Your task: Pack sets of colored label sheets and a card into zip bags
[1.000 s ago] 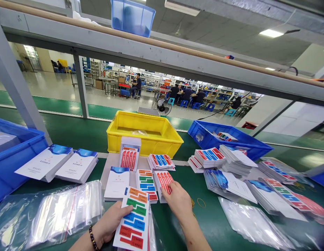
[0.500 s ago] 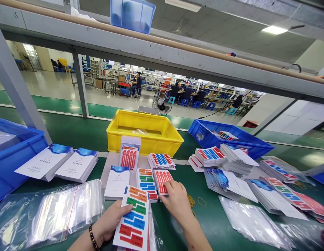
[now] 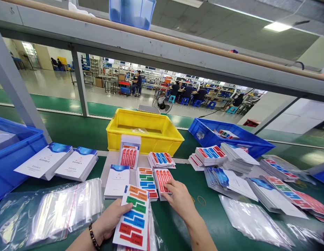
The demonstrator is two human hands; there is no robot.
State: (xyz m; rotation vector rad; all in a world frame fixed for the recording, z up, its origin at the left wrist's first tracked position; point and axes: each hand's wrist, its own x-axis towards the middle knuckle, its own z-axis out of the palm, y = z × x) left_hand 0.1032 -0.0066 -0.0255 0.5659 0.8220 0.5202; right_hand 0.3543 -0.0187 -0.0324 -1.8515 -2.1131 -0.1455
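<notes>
From a camera worn on the head, we look forward and down across a green workbench (image 3: 189, 179), close above the left hand (image 3: 113, 217) and right hand (image 3: 179, 199), our view stretching beneath a shelf beam (image 3: 177, 52) to the far workshop floor (image 3: 100, 99).

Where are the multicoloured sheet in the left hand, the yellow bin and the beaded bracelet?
Multicoloured sheet (image 3: 132, 219): head view, middle of its printed face.
Yellow bin (image 3: 152, 145): head view, front wall.
Beaded bracelet (image 3: 92, 237): head view, its visible beads.
</notes>
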